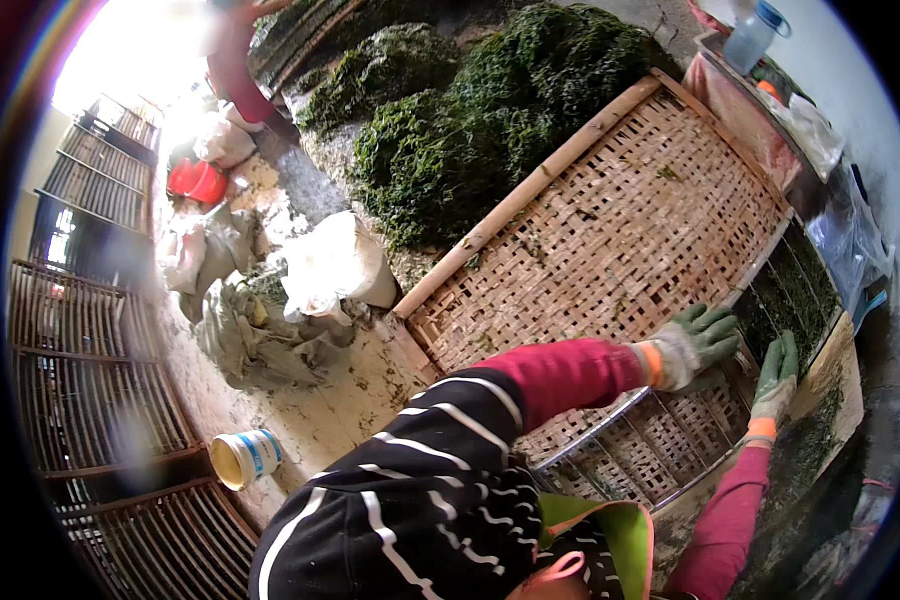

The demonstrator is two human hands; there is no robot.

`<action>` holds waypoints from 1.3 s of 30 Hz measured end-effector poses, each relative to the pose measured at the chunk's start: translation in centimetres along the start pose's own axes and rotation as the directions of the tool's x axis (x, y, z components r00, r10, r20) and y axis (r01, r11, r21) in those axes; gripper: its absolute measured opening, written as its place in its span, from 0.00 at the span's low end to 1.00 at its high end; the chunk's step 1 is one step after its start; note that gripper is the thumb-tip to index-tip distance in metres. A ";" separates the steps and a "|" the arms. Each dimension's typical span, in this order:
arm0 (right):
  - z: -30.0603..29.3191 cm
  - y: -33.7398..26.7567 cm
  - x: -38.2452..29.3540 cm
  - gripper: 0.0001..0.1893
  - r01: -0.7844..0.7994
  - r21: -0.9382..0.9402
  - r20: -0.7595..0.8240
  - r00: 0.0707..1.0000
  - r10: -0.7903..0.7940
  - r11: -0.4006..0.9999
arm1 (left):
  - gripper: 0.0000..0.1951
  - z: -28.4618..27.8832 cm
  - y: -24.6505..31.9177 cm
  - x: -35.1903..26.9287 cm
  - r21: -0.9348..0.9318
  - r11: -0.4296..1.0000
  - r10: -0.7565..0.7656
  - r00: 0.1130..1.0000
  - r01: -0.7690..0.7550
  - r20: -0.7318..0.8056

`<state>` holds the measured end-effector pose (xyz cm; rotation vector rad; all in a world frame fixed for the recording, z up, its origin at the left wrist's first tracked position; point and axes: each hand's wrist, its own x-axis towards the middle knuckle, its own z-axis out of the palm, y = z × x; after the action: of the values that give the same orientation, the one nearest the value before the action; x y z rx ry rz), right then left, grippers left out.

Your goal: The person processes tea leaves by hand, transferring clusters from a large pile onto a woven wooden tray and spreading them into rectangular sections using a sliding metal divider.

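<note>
My left hand [694, 347], in a green-and-white work glove, has its fingers outstretched over a long metal frame [596, 431] near its middle. My right hand [776, 379], gloved alike, lies flat at the frame's near long edge, its fingertips by a dark green layer of what looks like seaweed [791, 289]. That layer covers the frame's far end, crossed by thin dividers. Toward me, bamboo weave shows through the frame's sections. Beneath lies a woven bamboo mat [607, 217] edged with a wooden pole. Neither hand visibly grips anything; my palms are hidden.
Large heaps of wet green seaweed [487, 120] lie beyond the mat. White sacks [337, 262], a red basin [197, 181] and a tipped white bucket [244, 459] sit on the left floor. Slatted racks [97, 315] line the left side. A person's leg [236, 82] shows at the back.
</note>
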<state>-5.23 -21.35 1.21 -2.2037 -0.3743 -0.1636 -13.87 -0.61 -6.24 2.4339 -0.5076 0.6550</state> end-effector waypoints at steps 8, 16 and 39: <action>28.1 -24.7 2.9 0.30 0.604 0.095 0.256 0.754 -0.606 0.791 | 0.25 -21.6 -18.4 -21.6 0.008 0.933 -0.348 0.911 0.359 -0.223; 58.3 -31.9 7.7 0.44 0.719 -0.506 0.726 0.653 -0.215 0.476 | 0.26 -26.7 -25.5 -32.6 0.295 0.882 -0.385 0.923 0.367 0.003; 41.0 -35.7 29.2 0.26 -0.064 0.007 0.484 0.873 0.053 0.998 | 0.20 -29.1 -28.0 -27.2 -0.008 0.858 -0.499 0.839 0.513 0.218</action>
<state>10.30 37.70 10.13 -2.2124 -0.5787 0.4368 -32.17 44.14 -11.93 2.4326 0.0541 0.1522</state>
